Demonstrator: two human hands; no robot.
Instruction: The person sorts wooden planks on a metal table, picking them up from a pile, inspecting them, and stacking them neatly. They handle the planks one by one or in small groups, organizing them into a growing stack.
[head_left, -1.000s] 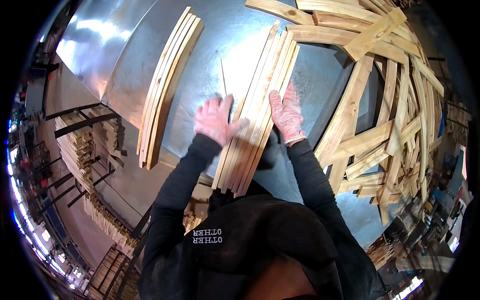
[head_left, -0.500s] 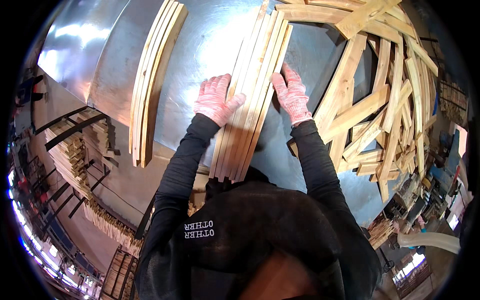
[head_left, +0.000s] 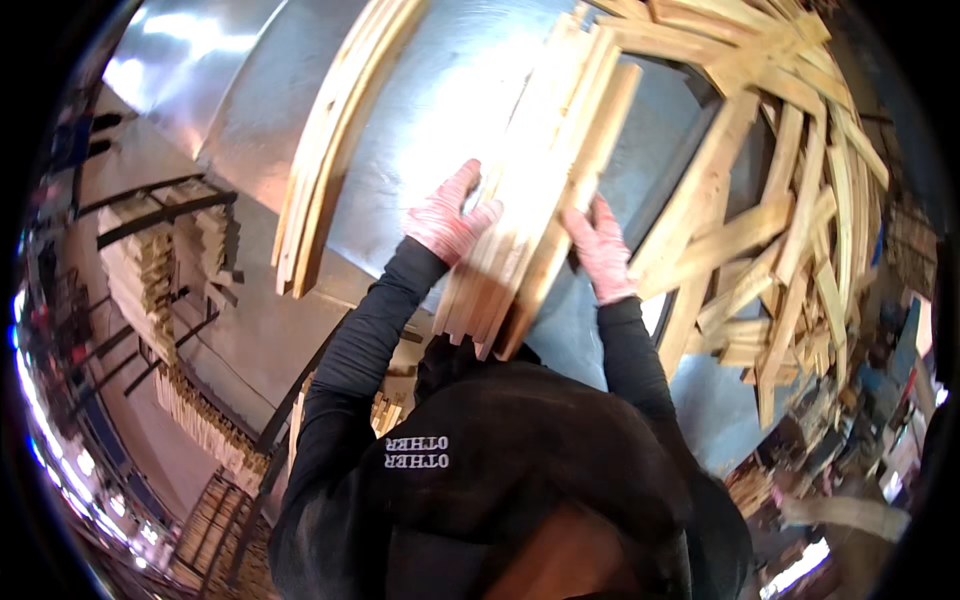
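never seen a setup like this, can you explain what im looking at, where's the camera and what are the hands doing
There's no machine here: a person's own hands are at work, in pink-and-white gloves. The view comes from a wide fisheye camera worn on the head, looking down, so straight edges bend. On the shiny metal table lie a row of wooden strips in the middle, another wooden bundle to the left, and a jumbled wood pile to the right. The left hand touches the middle row's left side; the right hand touches its rightmost strip. Whether that strip is firmly gripped, I can't tell.
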